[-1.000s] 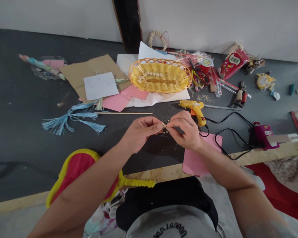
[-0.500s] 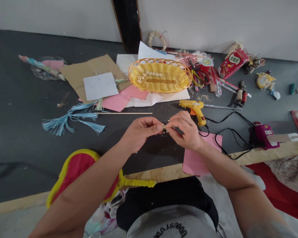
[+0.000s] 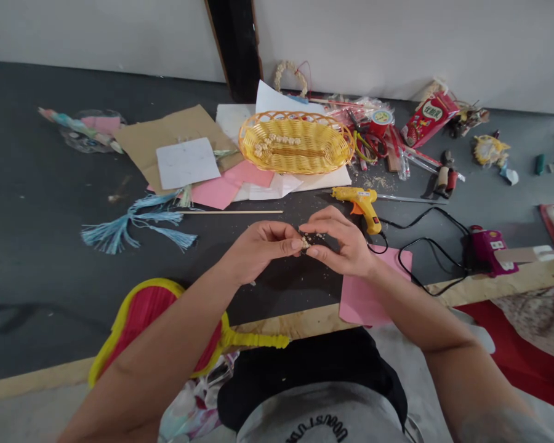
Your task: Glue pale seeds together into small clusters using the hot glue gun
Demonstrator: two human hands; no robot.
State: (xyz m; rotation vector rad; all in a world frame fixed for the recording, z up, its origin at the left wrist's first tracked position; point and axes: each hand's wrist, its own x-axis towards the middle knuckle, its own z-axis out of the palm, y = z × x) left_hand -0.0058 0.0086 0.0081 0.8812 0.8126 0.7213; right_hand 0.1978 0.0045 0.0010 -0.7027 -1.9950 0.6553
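Between the thumb and fingers of my left hand [image 3: 263, 247] is a small pale beaded piece [image 3: 305, 242]. My right hand [image 3: 339, 241] is just to its right, with thumb and index finger parted around the piece's right side; the thumb tip is near or against it. Pale crumbs lie on the dark table beneath both hands. Beyond them stands a yellow wicker basket [image 3: 300, 147] holding a short row of similar pale pieces [image 3: 277, 141]. A yellow glue gun [image 3: 362, 206] lies behind my right hand.
A thin stick [image 3: 231, 212] and blue tassels [image 3: 133, 223] lie left. A pink sheet [image 3: 362, 298] is under my right forearm. The glue gun's black cord runs toward a purple box [image 3: 492, 249]. A red and yellow paddle shape [image 3: 143, 307] sits by my left forearm.
My right thumb and index finger have moved apart, where they were pinched at the small piece. The piece stays in my left fingers and sits slightly lower.
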